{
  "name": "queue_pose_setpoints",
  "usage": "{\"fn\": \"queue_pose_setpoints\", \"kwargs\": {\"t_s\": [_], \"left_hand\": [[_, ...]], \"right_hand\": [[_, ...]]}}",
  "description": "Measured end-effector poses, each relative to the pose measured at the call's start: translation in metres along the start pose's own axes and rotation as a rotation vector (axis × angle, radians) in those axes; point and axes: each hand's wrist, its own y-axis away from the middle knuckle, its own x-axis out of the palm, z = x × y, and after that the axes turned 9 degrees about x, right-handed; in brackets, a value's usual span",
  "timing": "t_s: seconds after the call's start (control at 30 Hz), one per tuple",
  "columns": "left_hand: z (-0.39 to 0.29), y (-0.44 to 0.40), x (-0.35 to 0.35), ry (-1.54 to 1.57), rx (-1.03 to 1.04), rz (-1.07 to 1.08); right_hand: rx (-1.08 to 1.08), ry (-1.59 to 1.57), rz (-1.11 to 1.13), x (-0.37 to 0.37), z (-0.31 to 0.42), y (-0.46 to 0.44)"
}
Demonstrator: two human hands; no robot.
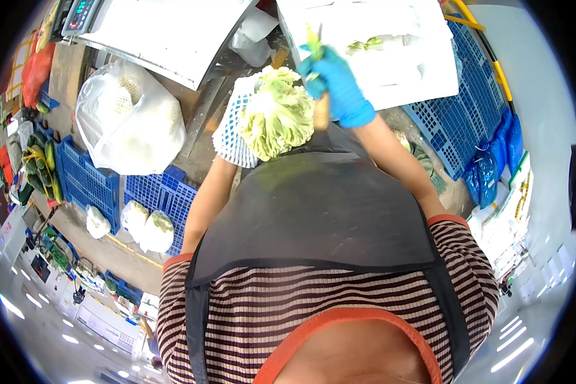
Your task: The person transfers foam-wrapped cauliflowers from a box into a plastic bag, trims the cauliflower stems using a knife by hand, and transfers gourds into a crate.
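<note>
My left hand is covered by a white foam net sleeve and supports a leafy pale green cabbage in front of my apron; the fingers are hidden behind the leaves. In a blue glove, my right hand is closed around a knife with a wooden handle. The handle sticks out below the fist, close beside the cabbage. A green and yellow leaf scrap shows above the glove, against the thin blade; motion blurs this part.
Leaf trimmings lie on a white surface ahead right. A white-topped table with a digital scale stands ahead left. A clear bag of netted produce sits left. Blue pallets and wrapped cabbages are on the floor.
</note>
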Motion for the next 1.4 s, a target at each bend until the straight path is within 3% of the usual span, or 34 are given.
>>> {"fn": "queue_pose_setpoints", "kwargs": {"t_s": [0.03, 0.07, 0.1, 0.13, 0.17, 0.2, 0.23, 0.27, 0.37, 0.43, 0.47, 0.6, 0.73, 0.8, 0.83, 0.9, 0.97, 1.0, 1.07, 1.1, 1.13, 1.2, 1.23, 1.3, 1.4], "left_hand": [[0.003, 0.005, -0.006, -0.172, 0.058, -0.08], [-0.001, 0.003, -0.019, 0.05, 0.005, -0.033], [-0.005, 0.005, 0.016, -0.034, 0.039, -0.167], [-0.009, 0.008, 0.083, -0.118, 0.074, -0.301], [-0.011, 0.01, 0.12, -0.199, 0.112, -0.435], [-0.022, -0.002, 0.05, 0.364, -0.101, -0.036], [-0.022, -0.009, 0.045, 0.295, -0.061, 0.116], [-0.025, -0.015, 0.041, 0.222, -0.022, 0.269], [-0.024, -0.015, 0.043, 0.033, 0.021, 0.135], [-0.015, -0.015, 0.046, -0.074, 0.031, 0.051], [-0.011, -0.015, 0.048, -0.107, 0.035, 0.035], [-0.009, -0.007, 0.048, -0.231, 0.037, 0.046], [-0.019, 0.006, 0.041, -0.347, 0.016, 0.096], [-0.021, 0.024, 0.034, -0.338, 0.005, 0.073], [-0.021, 0.034, 0.028, -0.315, -0.003, 0.058], [-0.011, 0.053, 0.013, -0.225, -0.025, 0.025], [-0.005, 0.07, 0.013, -0.076, -0.011, -0.036], [-0.005, 0.077, 0.029, 0.022, 0.049, -0.073], [-0.001, 0.096, 0.05, 0.38, 0.159, -0.156], [-0.005, 0.106, 0.067, 0.168, 0.292, -0.205], [-0.009, 0.118, 0.09, -0.038, 0.417, -0.263], [-0.007, 0.134, 0.083, -0.347, 0.605, -0.357], [-0.012, 0.136, 0.077, -0.179, 0.583, -0.324], [-0.031, 0.139, 0.062, 0.163, 0.537, -0.25], [-0.069, 0.119, 0.035, -0.148, 0.623, -0.272]], "right_hand": [[-0.073, -0.058, 0.03, -0.005, 0.016, -0.001], [-0.122, 0.015, 0.075, -0.027, 0.032, -0.012], [-0.164, 0.086, 0.063, -0.033, 0.051, -0.01], [-0.148, 0.324, 0.022, -0.041, 0.069, -0.009], [-0.195, 0.816, -0.131, -0.051, 0.075, -0.01], [-0.488, 1.209, -0.161, -0.087, 0.071, -0.03], [-0.797, 1.588, -0.193, -0.089, 0.071, -0.038], [-0.382, 1.247, -0.196, -0.094, 0.071, -0.036], [0.186, 0.974, 0.075, -0.076, 0.072, -0.055], [-0.678, 1.118, 0.559, -0.083, 0.019, -0.087], [-0.727, 1.084, 0.653, -0.081, 0.008, -0.094], [-0.015, 0.916, 0.726, -0.065, 0.019, -0.063], [0.377, 0.738, 0.852, -0.065, 0.043, -0.039], [0.37, 0.735, 0.801, -0.063, 0.067, -0.035], [0.455, 0.689, 0.445, -0.038, 0.09, -0.017], [0.049, 0.875, 0.385, -0.038, 0.109, -0.025], [-0.109, 0.875, 0.325, 0.014, 0.145, 0.004], [-0.064, 0.919, 0.259, 0.021, 0.15, 0.01], [-0.099, 1.141, 0.362, 0.028, 0.132, 0.018], [-0.097, 1.275, 0.404, 0.02, 0.116, 0.026], [0.159, 1.223, 0.47, 0.026, 0.103, 0.043], [0.383, 1.172, 0.694, 0.034, 0.099, 0.058], [0.538, 1.096, 0.806, 0.049, 0.11, 0.06], [0.37, 0.958, 0.778, 0.02, 0.132, 0.023], [-0.011, 0.631, 0.384, 0.052, 0.104, -0.029]]}}
